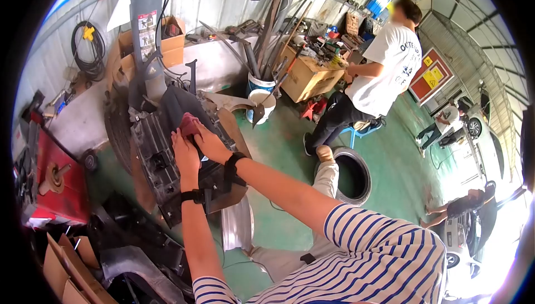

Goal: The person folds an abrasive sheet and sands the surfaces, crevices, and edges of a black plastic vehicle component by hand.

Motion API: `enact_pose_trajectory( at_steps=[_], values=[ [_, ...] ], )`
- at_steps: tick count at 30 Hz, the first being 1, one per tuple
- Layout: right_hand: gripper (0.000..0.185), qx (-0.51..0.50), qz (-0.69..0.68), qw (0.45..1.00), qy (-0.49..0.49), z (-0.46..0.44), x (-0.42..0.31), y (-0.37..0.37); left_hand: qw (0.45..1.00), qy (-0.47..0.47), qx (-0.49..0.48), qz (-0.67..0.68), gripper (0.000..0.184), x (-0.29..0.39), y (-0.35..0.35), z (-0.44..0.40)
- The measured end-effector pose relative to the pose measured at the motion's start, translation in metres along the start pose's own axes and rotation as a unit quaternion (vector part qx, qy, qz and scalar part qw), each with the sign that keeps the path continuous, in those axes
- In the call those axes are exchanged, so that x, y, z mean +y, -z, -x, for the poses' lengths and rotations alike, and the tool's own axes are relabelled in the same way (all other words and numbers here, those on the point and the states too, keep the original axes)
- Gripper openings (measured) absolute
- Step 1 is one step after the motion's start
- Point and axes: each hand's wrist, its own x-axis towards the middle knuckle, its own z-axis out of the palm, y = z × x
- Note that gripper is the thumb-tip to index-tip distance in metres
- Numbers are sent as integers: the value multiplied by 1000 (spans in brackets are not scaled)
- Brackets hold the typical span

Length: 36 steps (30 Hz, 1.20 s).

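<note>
Dark red crumpled cloth (190,123) — pressed to a black moulded plastic part (153,148) beneath the fingertips of the left hand (185,153) and right hand (208,143), held side by side; whether either is clamped on it cannot be told. Blue-and-white round bucket (259,85) — filled with long metal bars (261,61). White plastic bucket (270,103), contents indistinct. Brown cardboard carton (312,83), topped with assorted tools.

Daylight burns out to white lower right of the black round rubber tyre (365,187); the glossy green floor (393,159) right of it shines palely. Far upper left of the tyre, fisheye distortion bows the pale corrugated metal wall (56,44).
</note>
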Motion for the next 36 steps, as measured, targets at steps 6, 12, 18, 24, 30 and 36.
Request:
enact_pose_trajectory(
  at_steps=[6,12,18,24,30,36],
  values=[
    [50,11,30,998,54,0,0,3,1000,4,29,7,45,13,-2,2],
    [52,-4,14,999,50,-4,-2,-3,998,-2,40,42,45,4,-1,-1],
    [50,25,11,998,56,1,2,-9,999,8,26,38,46,2,-1,2],
    [29,-191,156,969,1,0,9,34,996,-53,-59,-52,47,23,-9,-8],
    [32,-27,96,989,106,9,12,10,998,-56,-15,-4,47,14,-1,-2],
    [26,-37,194,967,163,3,30,6,997,-61,-11,-44,47,14,-7,-7]
  ],
)
